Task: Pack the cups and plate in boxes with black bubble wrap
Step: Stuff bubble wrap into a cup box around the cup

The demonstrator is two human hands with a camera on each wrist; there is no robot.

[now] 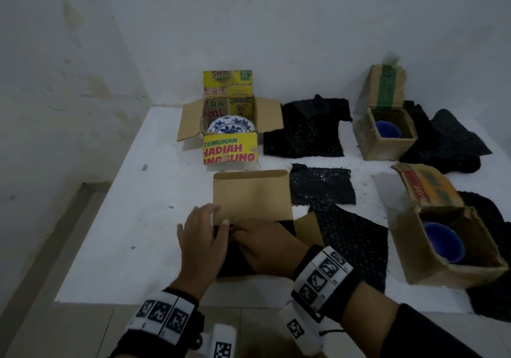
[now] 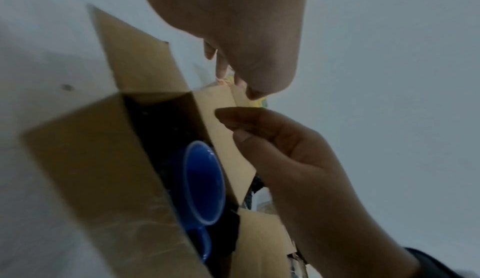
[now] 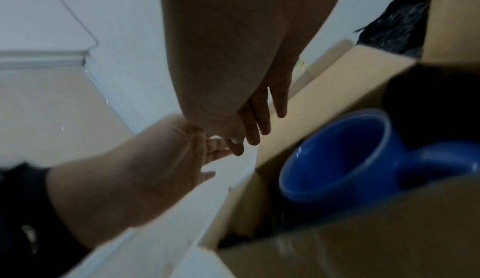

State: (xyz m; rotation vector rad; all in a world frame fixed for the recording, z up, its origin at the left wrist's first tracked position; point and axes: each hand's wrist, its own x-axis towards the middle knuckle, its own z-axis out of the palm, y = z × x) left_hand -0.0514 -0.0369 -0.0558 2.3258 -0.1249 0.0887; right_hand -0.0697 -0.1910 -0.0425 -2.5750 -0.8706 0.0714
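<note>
Near edge of the white surface (image 1: 132, 219): plain brown cardboard box (image 1: 253, 194), far flap standing up, blue ceramic mug (image 2: 205, 182) lying inside on black bubble wrap. Left hand (image 1: 200, 236) spread flat, fingers straight, on the box's left edge. Right hand (image 1: 265, 243) beside it over the opening, touching the left; in the left wrist view its fingertips (image 2: 228, 116) seem to pinch a flap edge, though blurred. Both hands covering most of the opening in the head view.

Behind, near the wall: yellow printed carton (image 1: 231, 125), flaps open, blue-and-white patterned plate (image 1: 231, 128) leaning inside. Just right of it, a rumpled black bubble wrap sheet (image 1: 307, 128); a smaller black sheet (image 1: 322, 189) nearer. Another black sheet (image 1: 356, 241) touching the plain box's right side.

Far right: worn brown box with green stripe (image 1: 384, 133), lid raised, blue cup (image 1: 387, 129) inside. Nearer right: battered box with red-and-orange lid (image 1: 442, 241) holding a second blue cup (image 1: 442, 241), black wrap underneath.
</note>
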